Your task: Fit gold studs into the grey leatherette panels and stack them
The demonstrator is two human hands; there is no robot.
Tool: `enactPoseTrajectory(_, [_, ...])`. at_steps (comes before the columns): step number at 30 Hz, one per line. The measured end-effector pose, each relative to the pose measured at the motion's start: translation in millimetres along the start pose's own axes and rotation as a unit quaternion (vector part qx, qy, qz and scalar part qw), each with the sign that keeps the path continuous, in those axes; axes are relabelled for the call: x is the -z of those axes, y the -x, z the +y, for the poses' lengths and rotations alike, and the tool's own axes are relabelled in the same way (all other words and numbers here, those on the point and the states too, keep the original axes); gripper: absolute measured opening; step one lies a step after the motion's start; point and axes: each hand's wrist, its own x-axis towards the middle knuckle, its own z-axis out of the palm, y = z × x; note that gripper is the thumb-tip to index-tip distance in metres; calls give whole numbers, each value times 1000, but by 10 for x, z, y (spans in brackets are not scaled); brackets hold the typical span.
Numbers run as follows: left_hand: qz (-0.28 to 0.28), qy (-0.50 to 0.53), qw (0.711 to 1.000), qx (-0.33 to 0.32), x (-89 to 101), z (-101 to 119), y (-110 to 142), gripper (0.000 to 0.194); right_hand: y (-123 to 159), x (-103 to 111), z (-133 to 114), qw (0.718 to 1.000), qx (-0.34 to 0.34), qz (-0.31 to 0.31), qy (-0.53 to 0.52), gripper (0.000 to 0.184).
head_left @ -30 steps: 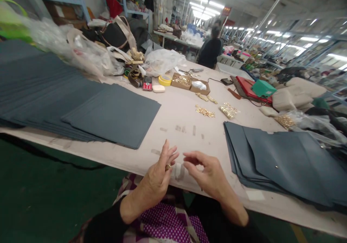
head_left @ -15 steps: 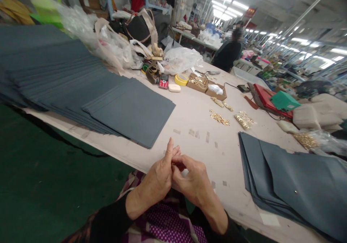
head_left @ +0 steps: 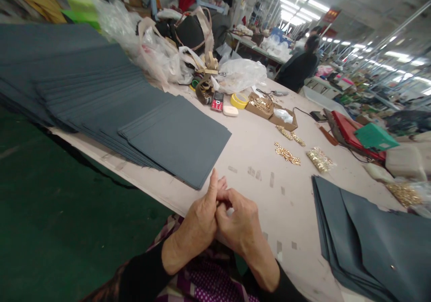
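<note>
My left hand and my right hand are pressed together at the near edge of the pale table. The right hand's fingers curl around the left hand's fingers, where a gold ring showed a moment ago; what they pinch is hidden. The left fingers point up, close together. A fanned stack of grey sheets lies to the left of my hands, and a second pile of grey pieces lies to the right. Small heaps of gold metal fittings lie beyond my hands.
Plastic bags, a dark handbag, a red phone, a yellow tape roll and small cardboard boxes crowd the far side. A red folder lies right. A person in dark clothes sits at the far end. Green floor lies left.
My hands were apart with fingers spread; they have come together, the right fingers closing over the left fingers. The view has shifted left.
</note>
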Motion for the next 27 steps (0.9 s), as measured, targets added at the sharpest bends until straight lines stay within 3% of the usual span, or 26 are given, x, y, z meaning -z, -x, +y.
enactPoseTrajectory(7, [18,95,995,28,160,8,-59,76,-113,29,-75,996,31,-67,-43,30])
enactPoseTrajectory(10, [24,184,980,66,227,72,-117,74,-161,108,-101,995,29,-59,-73,26])
enactPoseTrajectory(12, [26,293,948,119,270,134,-161,70,-167,151,-104,996,35,-35,-72,22])
enactPoseTrajectory(16, [71,499,842,193,303,223,-233,64,-110,120,-91,997,32,-10,-68,27])
enactPoseTrajectory(20, [86,553,807,189,261,245,-217,57,-36,-3,-76,996,17,-19,-83,23])
enactPoseTrajectory(23, [60,542,817,185,249,234,-159,50,-9,-12,-42,996,11,-13,-90,18])
enactPoseTrajectory(27, [14,317,935,156,308,212,-98,33,8,121,36,996,14,0,-85,18])
